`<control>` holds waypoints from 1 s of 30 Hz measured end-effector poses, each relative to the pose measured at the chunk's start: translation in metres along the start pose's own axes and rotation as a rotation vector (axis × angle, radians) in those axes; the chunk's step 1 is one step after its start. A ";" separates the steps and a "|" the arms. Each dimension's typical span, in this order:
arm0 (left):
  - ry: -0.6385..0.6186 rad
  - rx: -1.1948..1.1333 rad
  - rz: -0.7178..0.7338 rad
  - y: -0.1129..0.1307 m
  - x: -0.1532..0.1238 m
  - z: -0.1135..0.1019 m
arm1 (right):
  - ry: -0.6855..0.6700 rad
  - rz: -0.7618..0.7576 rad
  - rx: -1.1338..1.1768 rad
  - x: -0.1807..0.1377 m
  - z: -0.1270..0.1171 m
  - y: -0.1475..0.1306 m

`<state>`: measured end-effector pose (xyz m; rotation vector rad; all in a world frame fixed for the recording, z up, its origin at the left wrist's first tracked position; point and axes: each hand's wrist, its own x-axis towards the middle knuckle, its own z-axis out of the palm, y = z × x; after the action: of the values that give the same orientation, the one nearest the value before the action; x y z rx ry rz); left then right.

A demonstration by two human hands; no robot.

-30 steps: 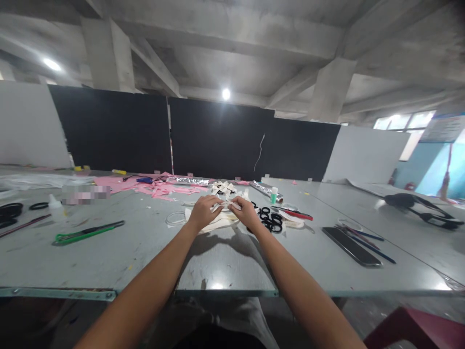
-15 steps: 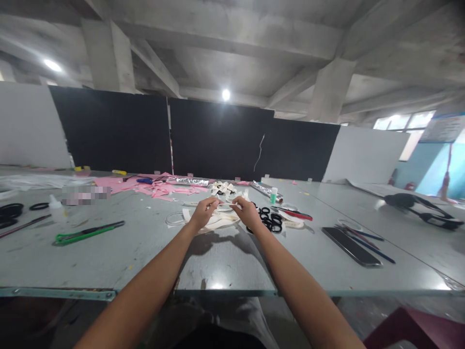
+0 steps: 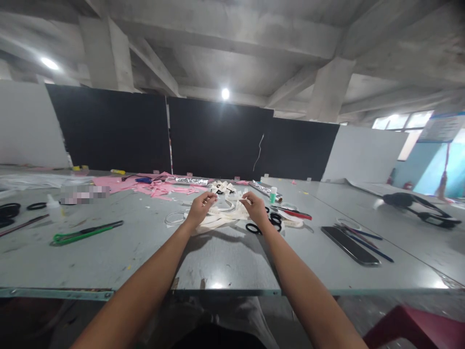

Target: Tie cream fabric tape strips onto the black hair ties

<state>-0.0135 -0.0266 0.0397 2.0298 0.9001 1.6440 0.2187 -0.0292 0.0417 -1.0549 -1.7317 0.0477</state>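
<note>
Over the middle of the table my left hand (image 3: 202,209) is closed in a pinch, thumb against fingers. Whatever it holds is too small to make out. My right hand (image 3: 255,209), a short way to the right, pinches a thin white strip. Beneath and between both hands lies a loose pile of cream-white strips (image 3: 212,221), some of them curved. Several black rings (image 3: 252,229) lie beside and partly behind my right hand. Just beyond the hands is a small heap of white pieces with black rings (image 3: 222,187).
Left are a green cutter knife (image 3: 87,232), a white bottle (image 3: 54,208) and pink scraps (image 3: 156,188). Right are a red-handled tool (image 3: 296,213), a green-and-white glue stick (image 3: 273,195), a phone (image 3: 349,245) and a black headset (image 3: 421,208). Black panels (image 3: 221,138) border the back.
My hands have moved apart, the right one shifting right and the left slightly left. More black rings are now hidden behind my right hand, and more of the white strips shows between the hands.
</note>
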 end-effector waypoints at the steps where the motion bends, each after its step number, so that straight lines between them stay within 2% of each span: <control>1: -0.007 0.010 -0.001 0.001 0.000 0.001 | -0.006 -0.004 0.004 -0.001 0.002 -0.001; 6: -0.111 -0.010 -0.004 0.002 -0.002 0.007 | -0.076 -0.047 -0.006 -0.004 0.015 -0.012; 10: -0.191 0.061 0.013 -0.001 -0.004 0.008 | -0.121 -0.085 -0.006 -0.006 0.013 -0.016; 15: -0.194 0.173 0.056 -0.001 -0.006 0.007 | -0.182 -0.132 0.046 -0.007 0.014 -0.020; 23: -0.208 -0.026 -0.004 0.002 -0.006 0.015 | -0.254 -0.119 0.186 -0.006 0.022 -0.025; 27: -0.227 -0.041 -0.072 -0.004 -0.006 0.020 | -0.266 -0.185 0.157 -0.006 0.023 -0.025; 30: -0.233 -0.021 -0.047 -0.004 -0.006 0.020 | -0.264 -0.179 0.175 -0.007 0.024 -0.024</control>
<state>0.0044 -0.0258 0.0279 2.1145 0.8364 1.3523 0.1855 -0.0376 0.0377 -0.7893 -2.0138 0.2296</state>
